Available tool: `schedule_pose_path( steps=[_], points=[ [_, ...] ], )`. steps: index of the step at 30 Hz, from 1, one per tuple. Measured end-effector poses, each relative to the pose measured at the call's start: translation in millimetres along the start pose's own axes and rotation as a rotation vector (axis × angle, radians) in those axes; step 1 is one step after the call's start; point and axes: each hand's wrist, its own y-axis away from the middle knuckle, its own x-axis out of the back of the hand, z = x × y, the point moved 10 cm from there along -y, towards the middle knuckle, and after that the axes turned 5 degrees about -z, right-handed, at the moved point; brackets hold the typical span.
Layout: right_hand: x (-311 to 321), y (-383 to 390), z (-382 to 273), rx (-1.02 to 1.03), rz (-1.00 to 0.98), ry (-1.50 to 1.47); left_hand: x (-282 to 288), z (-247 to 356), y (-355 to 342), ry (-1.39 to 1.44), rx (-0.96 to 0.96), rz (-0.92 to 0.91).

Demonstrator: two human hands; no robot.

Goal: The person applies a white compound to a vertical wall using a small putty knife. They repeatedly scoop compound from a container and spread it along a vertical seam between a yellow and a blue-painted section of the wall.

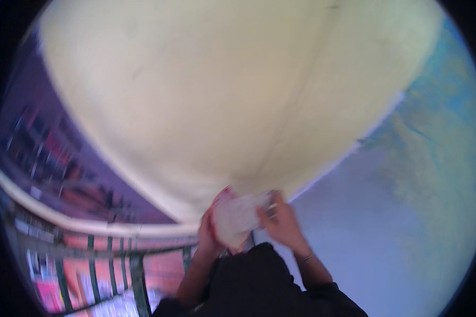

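My left hand [209,236] is closed on the left side of a pale, flat, sheet-like item with a red edge [234,219], held close in front of my dark clothing. Motion blur hides its exact kind. At its right end is my right hand [284,226], with fingers bent in a pinch around a small dark and silvery piece [271,205]. Whether that piece is joined to the pale item, I cannot tell. A thin band circles my right wrist.
A big cream surface [238,95] spreads above my hands. On the right is a bluish wall with patchy paint [354,211]. Dark green railings [137,280] stand at the lower left, beside a pale ledge [106,228]. Blurred dark and reddish shapes lie farther left.
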Motion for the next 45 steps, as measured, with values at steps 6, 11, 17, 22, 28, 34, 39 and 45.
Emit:
schedule_pose_path(
  steps=[6, 11, 17, 22, 28, 34, 39, 45],
  points=[
    [0, 14, 5, -0.242, -0.174, -0.136, -2, -6, 2, 0.133, 0.109, 0.115],
    [66, 18, -8, -0.142, 0.089, 0.039, -3, -6, 2, 0.164, 0.131, 0.052],
    [296, 13, -113, 0.341, 1.184, 1.155, 3, -9, 0, 0.186, 0.166, 0.093],
    [360, -36, -154, 0.328, 1.154, 1.483, 7, -9, -1, 0.196, 0.167, 0.105],
    [365, -74, -149, 0.167, 1.008, 1.495, 14, -11, -1, 0.186, 0.164, 0.116],
    [378, -81, -134, 0.212, 1.004, 1.533, 18, -10, -4, 0.192, 0.156, 0.136],
    [384, -89, -137, 0.242, 0.987, 1.636, 13, -9, -1, 0.185, 0.159, 0.133],
    [377, -89, -139, 0.327, 0.933, 1.633, 15, -9, -4, 0.185, 0.158, 0.121]
  ],
)
